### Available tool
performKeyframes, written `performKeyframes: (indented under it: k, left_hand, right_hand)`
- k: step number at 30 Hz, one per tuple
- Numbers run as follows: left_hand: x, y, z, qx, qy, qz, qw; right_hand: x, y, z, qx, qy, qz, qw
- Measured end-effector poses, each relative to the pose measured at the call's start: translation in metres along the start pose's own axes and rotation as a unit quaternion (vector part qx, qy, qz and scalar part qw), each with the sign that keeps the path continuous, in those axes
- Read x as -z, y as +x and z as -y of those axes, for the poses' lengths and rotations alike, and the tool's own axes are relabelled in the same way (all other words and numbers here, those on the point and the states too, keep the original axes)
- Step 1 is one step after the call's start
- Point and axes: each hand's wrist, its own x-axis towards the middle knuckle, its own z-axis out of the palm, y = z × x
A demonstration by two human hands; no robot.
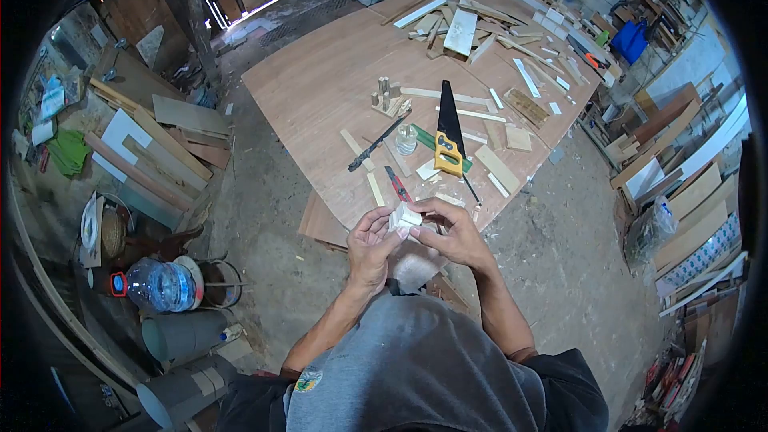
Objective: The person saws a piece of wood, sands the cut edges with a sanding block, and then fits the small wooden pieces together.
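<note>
A small pale wooden block (406, 217), seemingly made of more than one piece, is between my two hands in front of my body. My left hand (373, 246) grips its left side with thumb and fingers. On the other side, my right hand (453, 234) pinches it, thumb low and forefinger over the top. Just beyond my fingers lies a red utility knife (398, 185) on the wooden table (308, 104). A handsaw (450, 148) with a yellow handle rests behind my right hand. To its left stands a clear jar (406, 140).
Thin wood strips (358, 148) and a dark bar-shaped tool (378, 146) lie left of the jar. Scrap wood (460, 32) is heaped at the table's far end. A large water bottle (164, 285) stands at left; boards (704, 232) lean along the right.
</note>
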Motion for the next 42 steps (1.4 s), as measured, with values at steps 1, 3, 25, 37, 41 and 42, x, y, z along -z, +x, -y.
performKeyframes:
  k: [1,3,25,37,41,42]
  left_hand:
    - [-0.002,-0.001,0.002,0.002,-0.001,-0.005,1.000]
    - [-0.008,-0.002,0.004,0.004,-0.007,-0.019,1.000]
    - [-0.043,-0.010,0.032,-0.022,0.038,-0.026,0.999]
    - [-0.046,-0.015,0.037,-0.021,0.012,-0.040,0.999]
    - [-0.044,-0.017,0.036,-0.011,-0.014,-0.039,0.999]
    - [-0.043,-0.018,0.036,-0.011,-0.021,-0.040,0.999]
  right_hand:
    - [-0.001,-0.002,-0.002,0.009,0.004,-0.024,1.000]
    - [0.001,-0.004,-0.003,0.004,0.013,-0.022,1.000]
    - [0.034,-0.031,-0.002,0.000,0.065,-0.038,0.997]
    - [0.032,-0.034,-0.007,-0.024,0.139,-0.035,0.989]
    - [0.029,-0.034,-0.003,-0.015,0.098,-0.039,0.994]
    - [0.028,-0.034,-0.003,-0.012,0.084,-0.040,0.996]
